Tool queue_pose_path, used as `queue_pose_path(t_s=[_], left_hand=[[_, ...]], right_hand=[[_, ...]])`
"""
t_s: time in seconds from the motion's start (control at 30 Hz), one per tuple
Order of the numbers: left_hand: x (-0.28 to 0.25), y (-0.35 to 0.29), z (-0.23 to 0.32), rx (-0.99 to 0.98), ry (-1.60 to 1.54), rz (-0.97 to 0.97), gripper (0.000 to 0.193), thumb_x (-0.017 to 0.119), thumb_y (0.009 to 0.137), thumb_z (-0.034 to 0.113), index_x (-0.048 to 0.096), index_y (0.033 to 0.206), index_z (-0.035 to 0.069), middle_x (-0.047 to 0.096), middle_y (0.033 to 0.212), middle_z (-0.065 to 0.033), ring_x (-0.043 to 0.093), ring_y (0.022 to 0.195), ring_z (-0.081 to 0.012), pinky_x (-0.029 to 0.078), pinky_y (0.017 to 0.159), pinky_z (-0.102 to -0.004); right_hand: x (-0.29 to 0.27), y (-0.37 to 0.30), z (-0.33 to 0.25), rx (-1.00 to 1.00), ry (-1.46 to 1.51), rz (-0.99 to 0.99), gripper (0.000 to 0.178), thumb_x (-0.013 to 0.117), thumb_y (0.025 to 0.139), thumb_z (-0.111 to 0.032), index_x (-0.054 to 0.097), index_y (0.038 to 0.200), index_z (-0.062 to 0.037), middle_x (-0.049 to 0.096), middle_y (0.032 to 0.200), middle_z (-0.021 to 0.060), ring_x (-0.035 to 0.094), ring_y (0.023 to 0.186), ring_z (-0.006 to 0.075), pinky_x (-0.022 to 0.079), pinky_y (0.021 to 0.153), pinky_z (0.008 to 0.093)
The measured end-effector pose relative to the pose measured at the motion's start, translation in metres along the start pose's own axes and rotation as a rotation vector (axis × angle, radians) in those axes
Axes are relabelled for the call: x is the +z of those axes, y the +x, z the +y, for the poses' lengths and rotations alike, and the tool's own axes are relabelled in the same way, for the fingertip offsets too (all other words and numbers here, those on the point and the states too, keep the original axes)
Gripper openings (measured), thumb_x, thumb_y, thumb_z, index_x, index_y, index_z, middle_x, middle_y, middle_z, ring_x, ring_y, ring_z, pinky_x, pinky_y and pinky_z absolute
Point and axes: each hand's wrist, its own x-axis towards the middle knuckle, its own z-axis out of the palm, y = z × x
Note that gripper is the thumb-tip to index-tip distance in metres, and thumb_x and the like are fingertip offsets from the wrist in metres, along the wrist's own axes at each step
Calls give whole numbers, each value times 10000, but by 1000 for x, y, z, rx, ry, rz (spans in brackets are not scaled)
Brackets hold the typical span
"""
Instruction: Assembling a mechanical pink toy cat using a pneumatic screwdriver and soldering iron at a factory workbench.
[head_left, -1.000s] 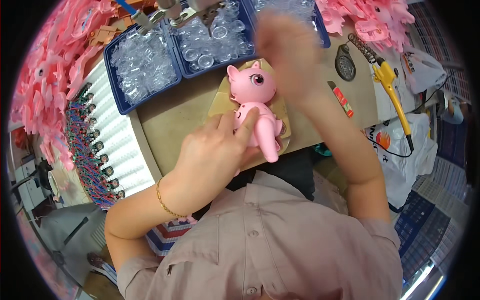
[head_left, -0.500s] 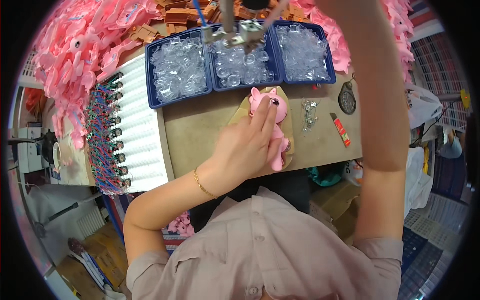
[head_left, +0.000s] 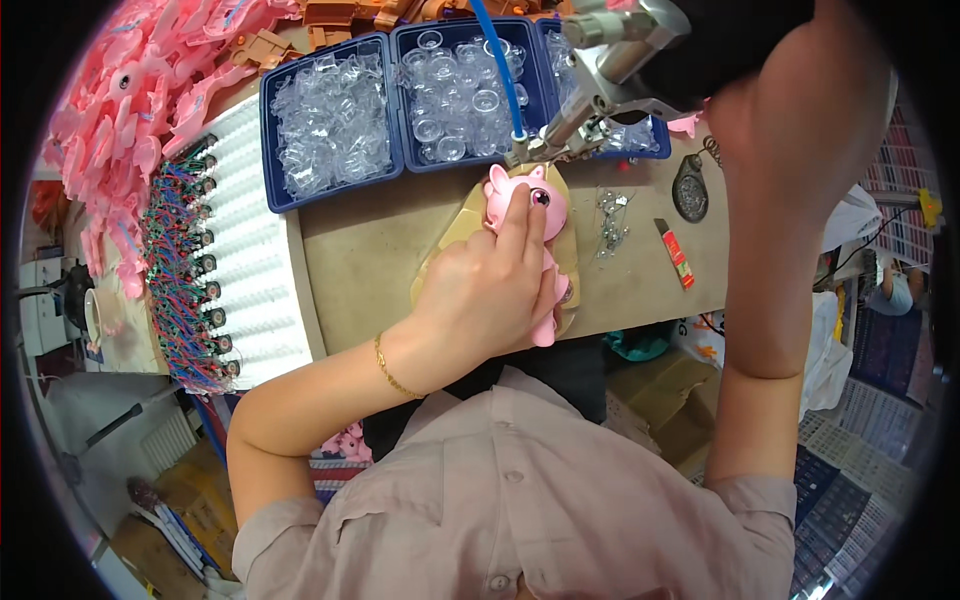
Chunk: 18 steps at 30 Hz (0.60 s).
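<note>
A pink plastic pony figurine (head_left: 535, 205) is being pinned on the tan pad (head_left: 452, 240) by the left hand (head_left: 490, 295), fingers pressing. A metal pneumatic tool (head_left: 600, 75), newly lowered, is being gripped by the right hand (head_left: 800, 110).

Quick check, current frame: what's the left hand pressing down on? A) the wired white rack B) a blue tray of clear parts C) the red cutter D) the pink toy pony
D: the left hand lies over the pink toy pony, index finger beside its eye.
</note>
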Motion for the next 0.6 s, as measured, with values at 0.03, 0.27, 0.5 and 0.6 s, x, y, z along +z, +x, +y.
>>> queue_pose_path(t_s=[0.03,0.27,0.5,0.6], left_hand=[[-1,-1,0,3,1,-8,536,573,804,345,599,1144,-68,598,1176,-217,556,521,-151,457,421,-263],[-1,1,0,-13,-8,-20,488,569,795,320,633,1112,-44,604,1179,-206,556,531,-153,463,433,-271],[-2,-1,1,-52,-82,3,465,577,794,305,635,1103,-38,609,1177,-182,587,566,-172,481,454,-278],[1,-3,-2,-66,-92,16,465,605,773,251,607,1149,-22,583,1218,-166,605,623,-171,499,488,-270]], right_hand=[[-3,-2,2,16,5,28,324,685,830,-232,583,996,26,581,721,59,544,574,114,460,551,246],[-15,-13,10,100,28,186,298,679,834,-202,579,1000,24,563,682,51,524,531,113,443,520,241],[-16,-15,3,150,35,304,275,673,837,-172,574,1005,22,545,642,42,503,488,113,425,489,235],[-23,-2,12,100,-9,214,330,646,854,-250,578,1042,13,556,669,44,529,541,107,431,503,238]])
